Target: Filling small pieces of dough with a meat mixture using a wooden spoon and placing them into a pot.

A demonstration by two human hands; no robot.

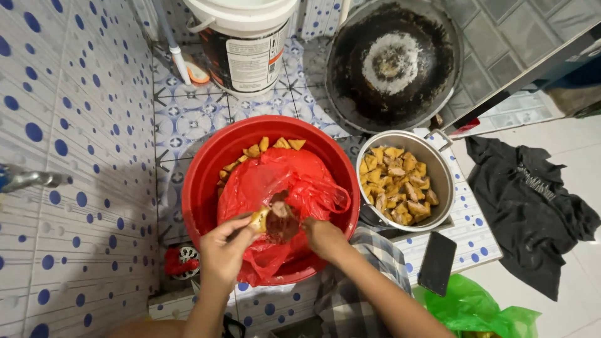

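Hands working a yellow food piece over a red basin.

The small yellow food piece [258,219] is pinched in the fingers of the left hand [226,247], just above the crumpled red plastic bag [275,181] lying in the round red plastic basin [210,169]. The right hand [324,238] is closed around a dark implement [282,220] touching the piece. More yellow chunks [263,147] lie along the basin's far edge. Just right stands a round metal pot [441,172] filled with cut yellow pieces; beyond it, a blackened wok [350,69] and white plastic bucket [244,53].
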